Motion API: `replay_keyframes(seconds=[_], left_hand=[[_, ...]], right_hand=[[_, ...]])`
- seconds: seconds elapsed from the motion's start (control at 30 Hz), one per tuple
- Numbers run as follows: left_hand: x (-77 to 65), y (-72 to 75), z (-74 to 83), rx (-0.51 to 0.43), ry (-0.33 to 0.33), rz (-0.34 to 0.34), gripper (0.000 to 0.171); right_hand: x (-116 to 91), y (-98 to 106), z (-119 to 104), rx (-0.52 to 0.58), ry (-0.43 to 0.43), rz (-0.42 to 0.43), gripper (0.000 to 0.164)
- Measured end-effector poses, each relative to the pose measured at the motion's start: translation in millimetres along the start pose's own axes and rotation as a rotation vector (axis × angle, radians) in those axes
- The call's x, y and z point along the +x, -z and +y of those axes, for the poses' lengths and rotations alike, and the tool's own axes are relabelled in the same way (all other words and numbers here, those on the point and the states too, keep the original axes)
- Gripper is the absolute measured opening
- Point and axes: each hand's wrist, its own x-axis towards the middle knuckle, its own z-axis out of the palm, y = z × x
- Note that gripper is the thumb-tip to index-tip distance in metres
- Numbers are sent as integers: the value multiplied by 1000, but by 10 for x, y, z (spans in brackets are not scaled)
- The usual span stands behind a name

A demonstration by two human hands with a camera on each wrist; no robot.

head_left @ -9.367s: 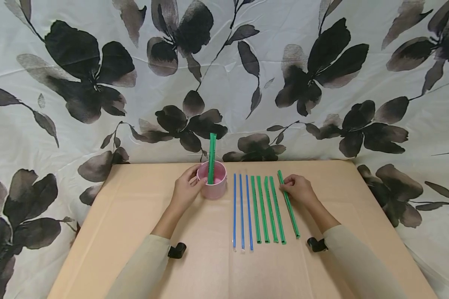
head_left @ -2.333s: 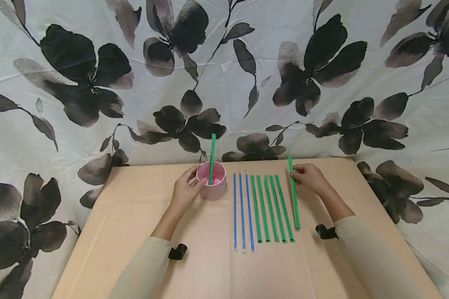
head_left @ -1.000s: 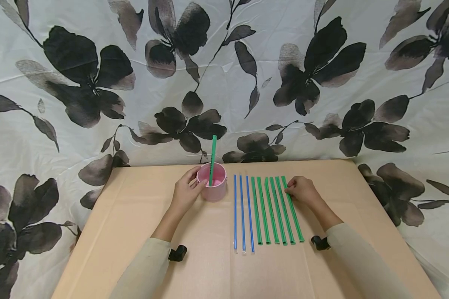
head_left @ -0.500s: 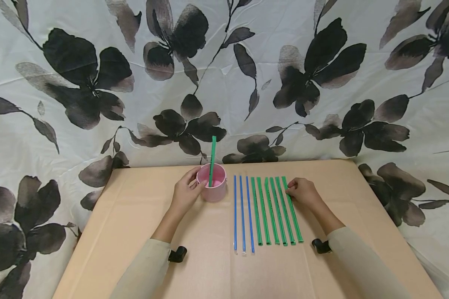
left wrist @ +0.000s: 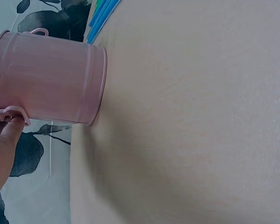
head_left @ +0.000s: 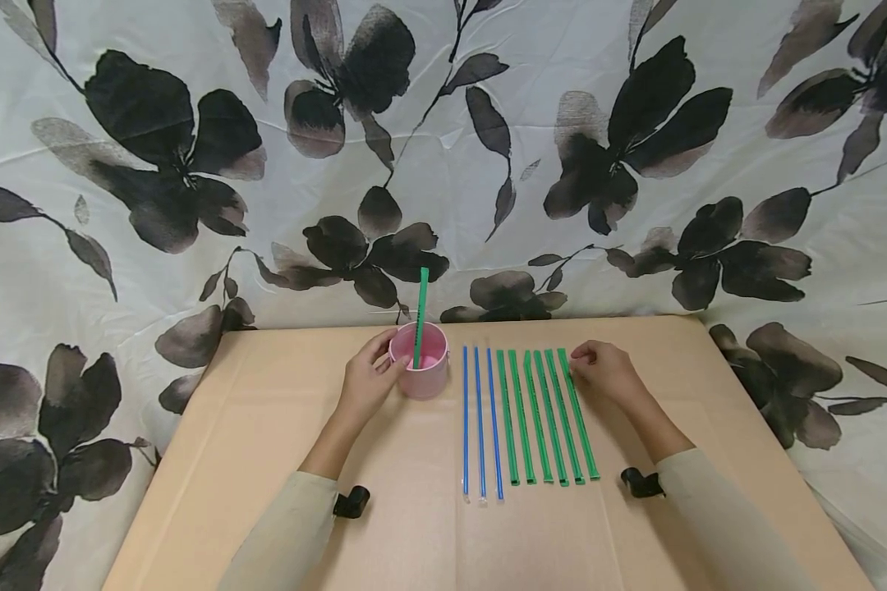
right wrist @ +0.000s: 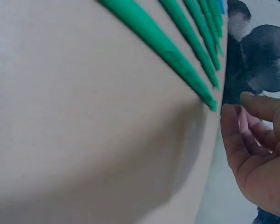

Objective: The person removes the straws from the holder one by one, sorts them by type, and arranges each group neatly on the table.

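Note:
In the head view, my left hand [head_left: 369, 377] holds a small pink bucket [head_left: 424, 382] at its left side, fingers by the rim. The left wrist view shows fingers at a loop handle [left wrist: 14, 112] on the bucket [left wrist: 51, 77]. One green wrapped straw [head_left: 420, 312] stands in it, leaning slightly. Several green straws [head_left: 545, 419] lie side by side to its right. My right hand [head_left: 609, 373] is beside the top of the rightmost green straw [head_left: 580, 419]. In the right wrist view, that hand [right wrist: 259, 154] is apart from the straw [right wrist: 172, 58], loosely curled around nothing.
Three thin blue straws [head_left: 480, 423] with clear ends lie between the bucket and the green row. Everything rests on a tan tabletop [head_left: 384, 533]. Behind its far edge hangs a white cloth with dark flowers [head_left: 488, 205].
Earlier, the bucket's green bundle looked thicker. My right hand has laid a green straw at the row's right end, let go and drawn slightly right. My left hand stays on the bucket.

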Motion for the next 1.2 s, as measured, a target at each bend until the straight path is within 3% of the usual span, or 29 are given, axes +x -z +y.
replay_keyframes(seconds=[0.17, 0.47, 0.7, 0.93, 1.2], left_hand=[[4, 8, -9, -3, 2, -2, 54], [2, 7, 67, -32, 48, -28, 58], [-113, 21, 361, -17, 58, -40, 57], [-143, 46, 377, -28, 56, -43, 58], [-159, 60, 370, -38, 60, -44, 57]], right_hand=[[21, 14, -89, 74, 67, 26, 23], [85, -212, -358, 223, 160, 25, 27], [141, -390, -781, 325, 200, -26, 32], [293, -622, -1279, 424, 224, -63, 32], [482, -799, -1695, 508, 267, -88, 41]])
